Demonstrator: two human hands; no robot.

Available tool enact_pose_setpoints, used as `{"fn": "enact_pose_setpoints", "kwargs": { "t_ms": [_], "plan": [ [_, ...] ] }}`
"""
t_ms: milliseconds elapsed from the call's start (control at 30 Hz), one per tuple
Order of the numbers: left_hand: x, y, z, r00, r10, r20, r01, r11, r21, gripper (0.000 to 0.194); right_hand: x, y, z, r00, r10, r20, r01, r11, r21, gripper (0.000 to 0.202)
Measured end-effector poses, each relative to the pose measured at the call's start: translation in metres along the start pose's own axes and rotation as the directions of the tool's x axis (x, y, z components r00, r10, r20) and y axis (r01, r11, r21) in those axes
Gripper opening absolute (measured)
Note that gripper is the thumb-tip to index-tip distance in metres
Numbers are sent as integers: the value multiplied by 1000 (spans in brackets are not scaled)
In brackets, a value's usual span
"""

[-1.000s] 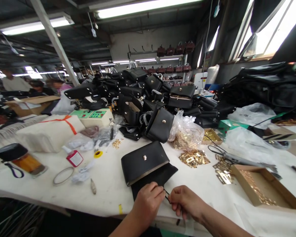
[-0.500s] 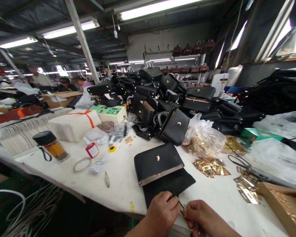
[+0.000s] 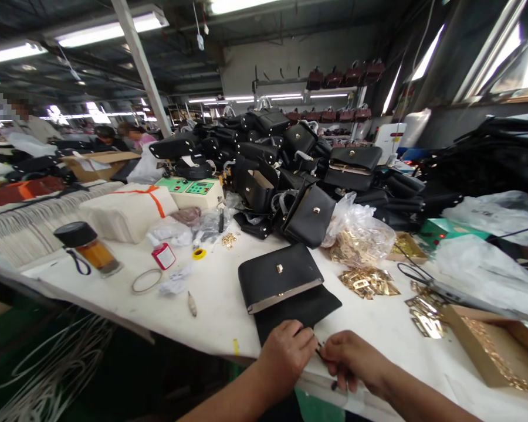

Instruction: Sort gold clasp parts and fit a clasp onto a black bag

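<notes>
A black handbag [image 3: 275, 275] lies on the white table with its long flap [image 3: 297, 313] spread toward me. A small gold clasp sits on its front, and a pale lining edge shows. My left hand [image 3: 288, 351] is closed on the flap's near edge, fingers bent over it. Close beside it on the right, my right hand [image 3: 354, 358] pinches a thin dark thing at the flap's edge. What that is I cannot make out, since the fingers cover most of it. A dark tip pokes out below the right hand.
Gold metal plates [image 3: 369, 283] lie right of the bag, near a cardboard box [image 3: 479, 346] of small gold parts. To the left are a red bottle [image 3: 163, 256], a yellow tape roll [image 3: 199, 254] and a tea flask [image 3: 88, 249]. Black bags [image 3: 308, 217] pile up behind.
The view has tilted, so both hands appear higher in the picture. They stay together at the flap's edge, and my right hand's grip has shifted slightly. The bag lies in the same place.
</notes>
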State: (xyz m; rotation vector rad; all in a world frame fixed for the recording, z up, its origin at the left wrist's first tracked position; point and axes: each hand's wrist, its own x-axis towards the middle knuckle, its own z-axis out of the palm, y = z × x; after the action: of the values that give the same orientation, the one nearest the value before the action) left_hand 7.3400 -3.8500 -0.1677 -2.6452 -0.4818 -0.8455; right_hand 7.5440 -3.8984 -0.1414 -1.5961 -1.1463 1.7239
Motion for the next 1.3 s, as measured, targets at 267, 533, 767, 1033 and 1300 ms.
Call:
{"fn": "enact_pose_setpoints", "kwargs": {
  "t_ms": [267,533,767,1033,1300],
  "plan": [
    [4,2,-2,978,-209,-8,203,957,-206,23,-12,-2,-8,1000,-25,-10,26,994,108,37],
    [16,-1,-9,983,-185,11,185,972,-148,18,-15,-1,-9,998,-58,-21,61,981,182,34],
    [14,7,-21,991,-132,22,134,984,-115,16,-27,6,2,997,-62,-52,72,973,217,37],
    [13,11,-24,988,-140,66,147,984,-103,17,-31,6,4,996,-71,-61,81,982,173,34],
    [21,11,-29,991,-131,-17,130,989,-68,12,-35,-7,13,993,-80,-88,100,963,250,37]
  ]
}}
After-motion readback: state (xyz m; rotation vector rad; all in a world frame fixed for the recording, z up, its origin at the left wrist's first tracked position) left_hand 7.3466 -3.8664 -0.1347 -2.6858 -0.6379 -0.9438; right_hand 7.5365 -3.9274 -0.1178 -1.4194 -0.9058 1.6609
